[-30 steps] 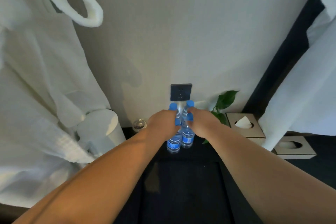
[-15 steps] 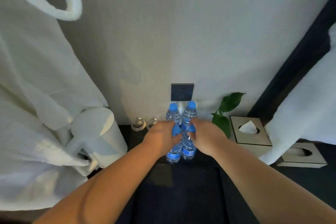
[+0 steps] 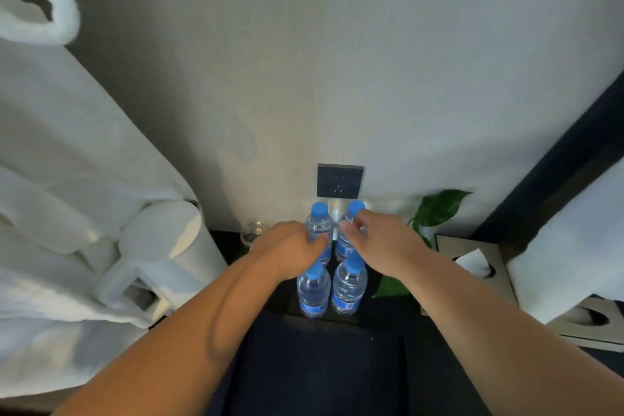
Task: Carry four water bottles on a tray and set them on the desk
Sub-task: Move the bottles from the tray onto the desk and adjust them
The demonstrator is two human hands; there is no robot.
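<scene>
Head view. Four bottles (image 3: 314, 297), clear with blue caps and labels, stand upright in a tight two-by-two block at the back of the dark table (image 3: 395, 317), near the wall and just beyond the far edge of the dark tray (image 3: 317, 368). Left hand (image 3: 290, 253): grip closed on the back-left bottle (image 3: 319, 224), fingers curled against its body. Right hand (image 3: 381, 243): grip closed on the back-right bottle (image 3: 344, 248), fingertips at its shoulder under the cap. Front-left bottle (image 3: 313, 292) and front-right bottle (image 3: 349, 289): not gripped, standing close below the two wrists. Socket (image 3: 340, 181): on the wall directly behind the block. Glass (image 3: 252, 232): left of the block, partly hidden by the left hand. Kettle (image 3: 169, 246): white, farther left, a white robe (image 3: 50, 162) hanging against it. Plant (image 3: 439, 209): right of the block, lower leaves behind the right forearm. Tissue box (image 3: 472, 263): right of the plant. Second box (image 3: 587, 321): beyond it, partly under a white cloth (image 3: 574, 246).
</scene>
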